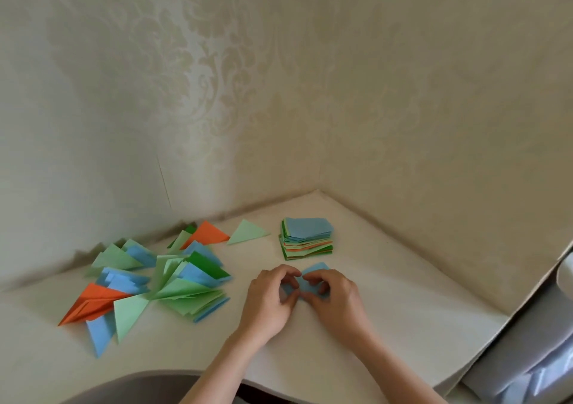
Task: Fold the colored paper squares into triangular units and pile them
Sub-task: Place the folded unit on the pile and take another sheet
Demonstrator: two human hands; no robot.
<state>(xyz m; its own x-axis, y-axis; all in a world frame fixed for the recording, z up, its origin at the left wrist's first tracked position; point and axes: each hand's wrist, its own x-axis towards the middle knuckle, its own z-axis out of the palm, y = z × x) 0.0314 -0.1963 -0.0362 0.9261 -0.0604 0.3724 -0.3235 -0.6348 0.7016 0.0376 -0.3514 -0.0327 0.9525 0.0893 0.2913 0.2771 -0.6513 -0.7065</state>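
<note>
A small blue paper square [313, 271] lies on the white table [387, 304], mostly hidden under my fingers. My left hand [273, 298] and my right hand [333, 295] meet over it, both with fingers curled and pinching the paper. Just beyond them stands a stack of unfolded coloured squares [307, 239] with a blue sheet on top. To the left spreads a loose pile of folded triangles [173, 279] in green, blue and orange.
A single pale green triangle [246, 232] lies apart near the back wall. Patterned wallpaper walls [403, 109] meet in a corner behind the table. The table's front edge curves in at the bottom; grey objects [533, 341] sit off the right edge.
</note>
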